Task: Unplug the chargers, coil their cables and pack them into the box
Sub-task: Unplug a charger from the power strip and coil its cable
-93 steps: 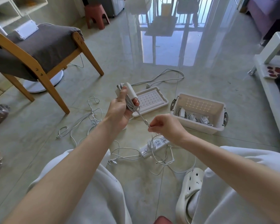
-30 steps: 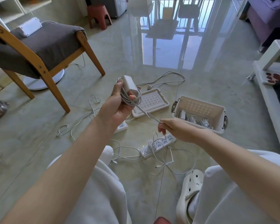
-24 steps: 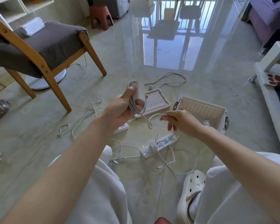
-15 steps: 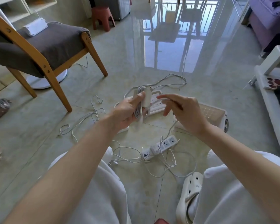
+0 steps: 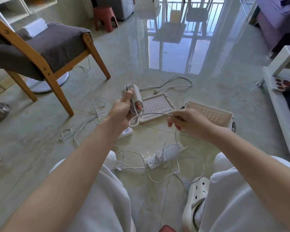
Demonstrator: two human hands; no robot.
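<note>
The box (image 5: 213, 113) sits open on the floor at the right, just beyond the right hand (image 5: 191, 122), whose fingers pinch the loose cable (image 5: 154, 113). The left hand (image 5: 124, 109), fingers curled, grips the half-wrapped charger (image 5: 136, 93) at centre. Each turn should probably lie snug, with the tail tucked under.

Glossy tiled floor (image 5: 141, 52); wooden chair (image 5: 45, 71) frame, grey cloth cushion; perforated plastic box (image 5: 224, 118).

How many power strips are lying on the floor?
2: near power strip between the knees; far power strip partly hidden behind the left wrist. Others may be hidden.
</note>
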